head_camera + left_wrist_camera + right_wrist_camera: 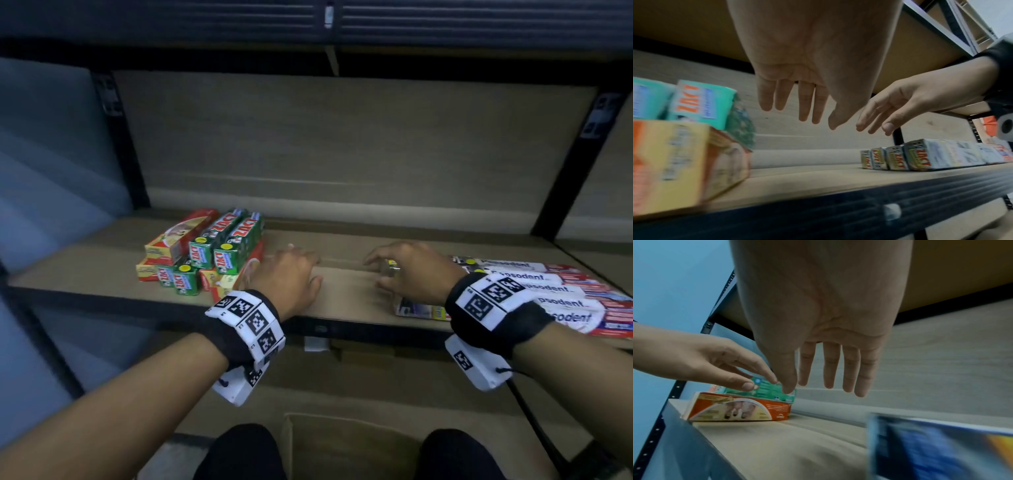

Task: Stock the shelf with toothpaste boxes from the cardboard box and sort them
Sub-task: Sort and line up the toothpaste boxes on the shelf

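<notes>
Green ZACT toothpaste boxes [219,250] are stacked on red-and-yellow boxes [171,240] at the left of the shelf board [346,294]. Red-and-white Pepsodent boxes [561,301] lie in a row at the right. My left hand [291,270] hovers just right of the left stack, fingers straight and empty. My right hand [400,270] hovers by the left end of the right-hand row, also empty. In the left wrist view the left hand [797,100] hangs above the board. In the right wrist view the right hand [830,366] is spread, holding nothing.
A cardboard box [342,445] stands on the floor between my knees, below the shelf. Black uprights [123,144] frame the bay, and another shelf board sits overhead. White ZACT boxes [916,155] line the front right edge. A blurred blue box [941,447] lies near my right wrist.
</notes>
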A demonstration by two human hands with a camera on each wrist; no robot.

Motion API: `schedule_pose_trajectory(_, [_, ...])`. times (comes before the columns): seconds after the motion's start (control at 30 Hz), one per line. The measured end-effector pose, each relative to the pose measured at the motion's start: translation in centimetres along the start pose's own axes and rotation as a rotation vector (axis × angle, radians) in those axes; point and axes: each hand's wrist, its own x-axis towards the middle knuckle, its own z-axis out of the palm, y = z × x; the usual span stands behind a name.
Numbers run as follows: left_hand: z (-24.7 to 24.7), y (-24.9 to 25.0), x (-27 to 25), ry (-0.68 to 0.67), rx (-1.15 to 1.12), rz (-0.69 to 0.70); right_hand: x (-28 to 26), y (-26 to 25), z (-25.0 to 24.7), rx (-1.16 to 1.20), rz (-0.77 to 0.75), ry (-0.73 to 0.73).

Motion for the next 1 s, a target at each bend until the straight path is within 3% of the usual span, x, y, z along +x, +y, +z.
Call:
schedule_pose_trajectory(0.3, [-2.4, -9.0, -2.2, 0.173, 0.05, -0.04, 6.8, -10.0, 3.3, 0.179, -0.196, 0.025])
schedule_pose_trajectory(0.43, [-3.1, -11.7, -3.0, 0.197, 0.035, -0.135, 9.4, -13.9, 4.6, 0.316, -0.22, 0.046])
schedule_pose_trajectory(0.63, [-3.6, -14.8, -3.2, 0.219, -0.018, -0.244, 12.3, -16.7, 5.2, 0.373, -0.138, 0.025])
schedule_pose_trajectory(1.0, [-2.9, -16.8, -3.3, 0.166, -0.051, -0.206, 14.5, -18.6, 6.3, 0.282, -0.151, -0.097])
